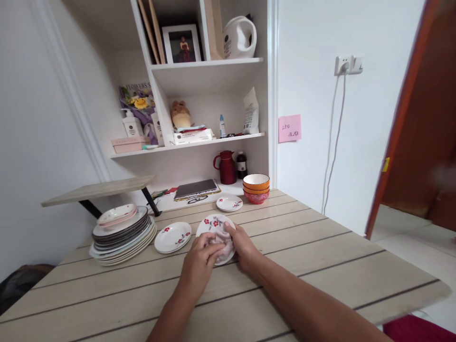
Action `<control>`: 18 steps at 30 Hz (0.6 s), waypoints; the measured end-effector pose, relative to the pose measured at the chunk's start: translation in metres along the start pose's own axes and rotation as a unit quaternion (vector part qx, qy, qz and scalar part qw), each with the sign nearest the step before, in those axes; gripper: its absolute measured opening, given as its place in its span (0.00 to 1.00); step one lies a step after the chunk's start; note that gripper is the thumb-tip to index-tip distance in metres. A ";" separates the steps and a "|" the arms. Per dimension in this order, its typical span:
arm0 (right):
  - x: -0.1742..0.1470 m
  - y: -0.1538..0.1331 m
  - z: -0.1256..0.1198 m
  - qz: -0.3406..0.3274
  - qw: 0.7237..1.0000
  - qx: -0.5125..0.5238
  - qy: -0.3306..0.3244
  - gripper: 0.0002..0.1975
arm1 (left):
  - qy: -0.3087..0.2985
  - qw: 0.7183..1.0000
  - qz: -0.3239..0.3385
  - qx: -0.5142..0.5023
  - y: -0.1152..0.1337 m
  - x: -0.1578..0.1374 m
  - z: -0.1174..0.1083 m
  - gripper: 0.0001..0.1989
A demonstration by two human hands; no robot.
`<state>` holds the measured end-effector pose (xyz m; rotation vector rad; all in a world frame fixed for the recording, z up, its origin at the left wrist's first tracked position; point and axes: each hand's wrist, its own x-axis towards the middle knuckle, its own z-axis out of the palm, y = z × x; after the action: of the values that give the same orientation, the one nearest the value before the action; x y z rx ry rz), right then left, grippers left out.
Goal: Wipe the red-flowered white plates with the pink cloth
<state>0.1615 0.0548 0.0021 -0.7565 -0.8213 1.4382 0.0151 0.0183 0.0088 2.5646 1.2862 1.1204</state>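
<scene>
A white plate [205, 225] with red flowers is held tilted just above or on the table, in front of me. My right hand [242, 244] grips its right rim, thumb over the face. Bunched under the fingers of my left hand [203, 259] is a pale pinkish cloth [221, 241], pressed against the plate's face. To the left lie small flowered plates [173, 236], stacked together. Behind the held plate is another small flowered plate stack [229, 203]. Whether the held plate touches the table is hidden by my hands.
At the left stands a tall stack of plates [123, 240] topped by pink-rimmed bowls, beside a small raised shelf [99, 189]. Orange and red bowls [256, 188] are stacked at the back right. Behind are a laptop [195, 188], glasses [197, 199] and a red jug [227, 167].
</scene>
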 end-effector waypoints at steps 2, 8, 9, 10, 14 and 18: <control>0.000 -0.001 -0.001 -0.001 1.000 -0.005 -0.010 0.16 | -0.015 1.000 -0.001 0.001 0.001 -0.001 -0.001 0.14; -0.003 -0.004 -0.001 0.023 0.999 0.011 -0.032 0.15 | -0.044 0.999 0.003 0.010 0.006 -0.001 -0.005 0.16; -0.004 -0.005 -0.001 0.032 0.999 0.017 -0.031 0.15 | -0.046 0.999 0.007 0.017 0.006 -0.001 -0.006 0.16; -0.004 -0.006 -0.001 0.039 0.999 0.022 -0.031 0.15 | -0.048 0.998 0.012 0.026 0.006 0.000 -0.006 0.17; -0.007 -0.007 0.001 0.044 0.998 0.024 -0.036 0.14 | -0.049 0.995 0.036 0.085 0.005 0.000 -0.007 0.21; -0.009 -0.005 0.002 0.037 0.997 0.012 -0.069 0.13 | -0.040 0.983 0.049 0.174 0.004 -0.001 -0.002 0.22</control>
<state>0.1629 0.0457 0.0074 -0.6822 -0.8875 1.5781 0.0161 0.0147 0.0107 2.9143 1.4668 0.8595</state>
